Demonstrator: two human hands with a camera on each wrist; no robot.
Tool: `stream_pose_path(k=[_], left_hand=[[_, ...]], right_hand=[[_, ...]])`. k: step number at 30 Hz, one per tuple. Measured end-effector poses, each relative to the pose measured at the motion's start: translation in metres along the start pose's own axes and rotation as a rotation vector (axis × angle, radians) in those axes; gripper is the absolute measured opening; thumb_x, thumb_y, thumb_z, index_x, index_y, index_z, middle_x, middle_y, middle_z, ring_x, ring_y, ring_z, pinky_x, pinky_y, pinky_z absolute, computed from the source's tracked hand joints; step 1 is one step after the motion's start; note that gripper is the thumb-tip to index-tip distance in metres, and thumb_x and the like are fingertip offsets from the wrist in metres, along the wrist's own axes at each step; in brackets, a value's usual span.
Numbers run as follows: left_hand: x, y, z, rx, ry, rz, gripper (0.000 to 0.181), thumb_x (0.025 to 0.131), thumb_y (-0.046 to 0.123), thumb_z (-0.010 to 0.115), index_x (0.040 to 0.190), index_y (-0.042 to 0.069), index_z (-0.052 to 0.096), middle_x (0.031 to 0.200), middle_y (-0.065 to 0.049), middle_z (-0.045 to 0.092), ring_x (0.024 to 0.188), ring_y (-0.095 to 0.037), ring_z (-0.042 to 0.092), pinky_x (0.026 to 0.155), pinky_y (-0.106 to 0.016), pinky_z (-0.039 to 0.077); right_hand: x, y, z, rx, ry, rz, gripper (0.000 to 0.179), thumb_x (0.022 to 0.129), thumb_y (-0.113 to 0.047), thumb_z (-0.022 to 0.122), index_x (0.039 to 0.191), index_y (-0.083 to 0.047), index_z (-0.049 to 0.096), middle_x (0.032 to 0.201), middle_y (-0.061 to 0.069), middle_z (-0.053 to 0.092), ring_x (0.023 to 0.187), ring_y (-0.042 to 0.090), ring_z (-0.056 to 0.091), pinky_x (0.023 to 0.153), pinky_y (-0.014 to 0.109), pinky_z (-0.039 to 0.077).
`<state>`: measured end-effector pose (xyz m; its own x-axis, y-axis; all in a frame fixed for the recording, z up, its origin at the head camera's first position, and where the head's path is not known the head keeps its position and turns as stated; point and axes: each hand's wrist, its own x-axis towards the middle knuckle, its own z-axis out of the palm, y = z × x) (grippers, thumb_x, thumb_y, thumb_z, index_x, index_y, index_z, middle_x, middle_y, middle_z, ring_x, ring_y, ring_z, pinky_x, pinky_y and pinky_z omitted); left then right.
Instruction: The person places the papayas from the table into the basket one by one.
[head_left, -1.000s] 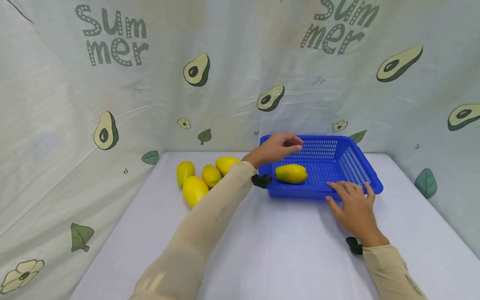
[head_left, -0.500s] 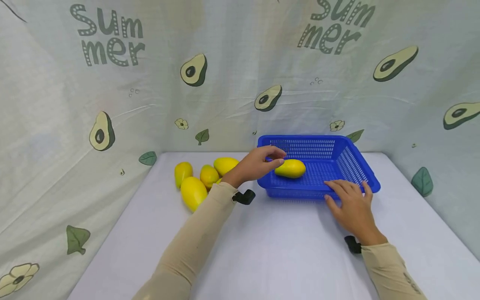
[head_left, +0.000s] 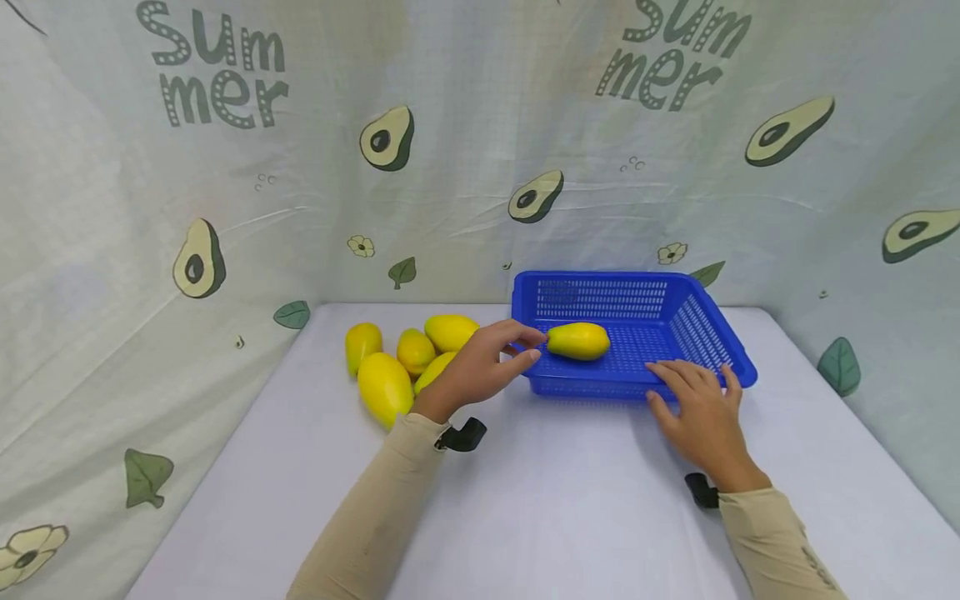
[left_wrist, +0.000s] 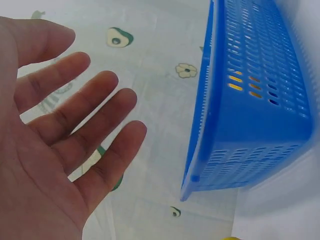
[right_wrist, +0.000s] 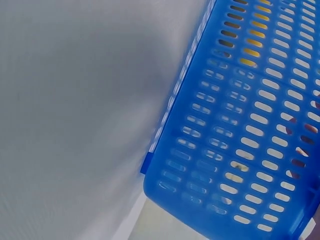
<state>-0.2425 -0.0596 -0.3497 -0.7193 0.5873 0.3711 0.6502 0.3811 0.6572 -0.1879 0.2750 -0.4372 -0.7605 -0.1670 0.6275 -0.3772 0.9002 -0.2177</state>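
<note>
A blue slotted basket (head_left: 585, 387) stands at the back right of the table, holding one yellow papaya-shaped fruit (head_left: 581, 342) by its left side. My left hand (head_left: 480, 362) hovers just outside the basket's front left corner, empty; the left wrist view shows its bare palm (left_wrist: 45, 160) with fingers spread and slightly bent. My right hand (head_left: 701, 412) grips the front rim near the right corner. Its fingers reach over the edge and the thumb stays outside; through the slots in the right wrist view, parts of the fingers (right_wrist: 301, 150) show.
Left of the basket lies a cluster of several yellow fruits, among them a large one (head_left: 386, 387) in front and a long one (head_left: 450, 332) at the back. My left hand partly covers another fruit (head_left: 431, 371). A printed curtain (head_left: 465, 125) hangs behind the white-covered table (head_left: 570, 508).
My left hand has moved out from over the basket, leftward and toward me, uncovering the fruit inside and the basket's left rim. The right hand stays on the front rim.
</note>
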Motion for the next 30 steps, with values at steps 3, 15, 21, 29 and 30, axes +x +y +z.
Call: stream_pose_path(k=[3,15,21,29,30], left_hand=[[-0.010,-0.003,0.003,0.006,0.018,0.029,0.026,0.102,0.020,0.060,0.124,0.009,0.067,0.119,0.004,0.066,0.105,-0.006,0.060,0.091,-0.023,0.051],[-0.047,-0.014,-0.007,0.040,0.062,-0.025,0.026,0.102,0.022,0.061,0.121,0.007,0.069,0.113,0.002,0.071,0.102,-0.007,0.064,0.089,-0.027,0.054],[-0.053,-0.023,-0.015,0.056,0.141,-0.052,0.022,0.101,0.019,0.062,0.119,0.011,0.071,0.110,0.008,0.070,0.098,-0.006,0.064,0.089,-0.030,0.055],[-0.063,-0.038,-0.026,0.043,0.189,-0.040,0.021,0.100,0.017,0.063,0.117,0.007,0.071,0.108,-0.002,0.072,0.096,-0.011,0.065,0.086,-0.031,0.055],[-0.064,-0.040,-0.028,0.049,0.194,-0.039,0.021,0.100,0.017,0.063,0.116,0.007,0.071,0.108,-0.002,0.072,0.096,-0.011,0.065,0.086,-0.031,0.055]], right_hand=[[0.000,0.002,-0.001,-0.007,-0.002,-0.001,0.043,0.086,-0.016,0.074,0.128,-0.009,0.066,0.127,0.015,0.062,0.122,0.043,0.047,0.112,0.069,0.007],[0.000,-0.001,0.003,0.014,-0.004,-0.002,0.041,0.088,-0.014,0.072,0.128,-0.009,0.066,0.127,0.017,0.062,0.122,0.043,0.046,0.113,0.068,0.006],[0.002,0.000,0.003,0.012,0.003,0.003,0.041,0.088,-0.015,0.072,0.128,-0.009,0.066,0.127,0.016,0.062,0.122,0.043,0.047,0.112,0.069,0.008],[-0.001,0.000,0.002,0.010,-0.007,0.018,0.041,0.088,-0.016,0.072,0.128,-0.009,0.066,0.127,0.017,0.062,0.122,0.043,0.047,0.111,0.069,0.008],[-0.001,0.001,0.002,0.009,-0.007,0.019,0.041,0.088,-0.016,0.072,0.128,-0.009,0.066,0.127,0.017,0.062,0.122,0.043,0.047,0.112,0.069,0.008]])
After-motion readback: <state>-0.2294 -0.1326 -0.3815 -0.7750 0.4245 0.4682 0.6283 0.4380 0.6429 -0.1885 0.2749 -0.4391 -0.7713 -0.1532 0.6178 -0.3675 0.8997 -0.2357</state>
